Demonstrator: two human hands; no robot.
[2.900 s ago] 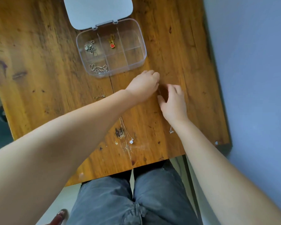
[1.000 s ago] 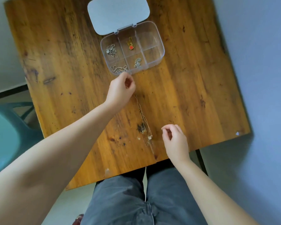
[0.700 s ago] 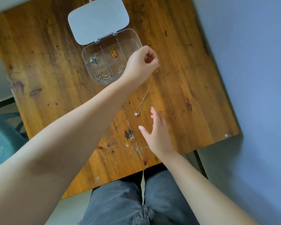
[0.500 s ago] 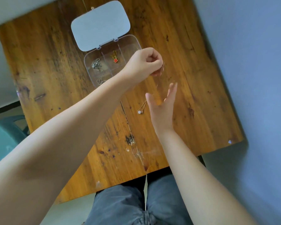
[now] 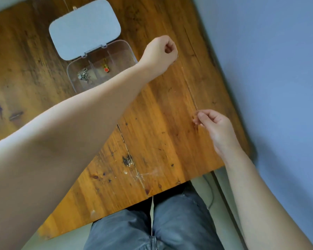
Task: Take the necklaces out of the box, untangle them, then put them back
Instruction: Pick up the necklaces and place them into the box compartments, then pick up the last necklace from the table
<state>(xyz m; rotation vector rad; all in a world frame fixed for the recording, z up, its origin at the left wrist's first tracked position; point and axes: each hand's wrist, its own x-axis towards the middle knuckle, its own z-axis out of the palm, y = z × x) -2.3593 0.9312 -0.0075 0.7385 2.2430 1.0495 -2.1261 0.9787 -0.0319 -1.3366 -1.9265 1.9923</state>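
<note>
A thin necklace chain (image 5: pixel 189 87) is stretched taut in the air between my two hands above the wooden table (image 5: pixel 161 123). My left hand (image 5: pixel 161 53) is closed on its far end, just right of the clear compartment box (image 5: pixel 123 49). My right hand (image 5: pixel 213 127) pinches the near end between thumb and fingers. The box lies open with its white lid (image 5: pixel 84 28) folded back. Inside it I see a silver necklace (image 5: pixel 83 76) and a red heart pendant (image 5: pixel 106 69). My left forearm hides the box's near compartments.
The table's right edge runs close to a blue-grey wall (image 5: pixel 278 87). My knees in grey trousers (image 5: pixel 152 228) sit below the table's near edge. Dark stains and scratches (image 5: pixel 127 160) mark the wood near the front.
My right hand has taken hold of the chain's lower end and pulled it right and toward me. The chain, which hung loose from my left hand, is now stretched straight.
</note>
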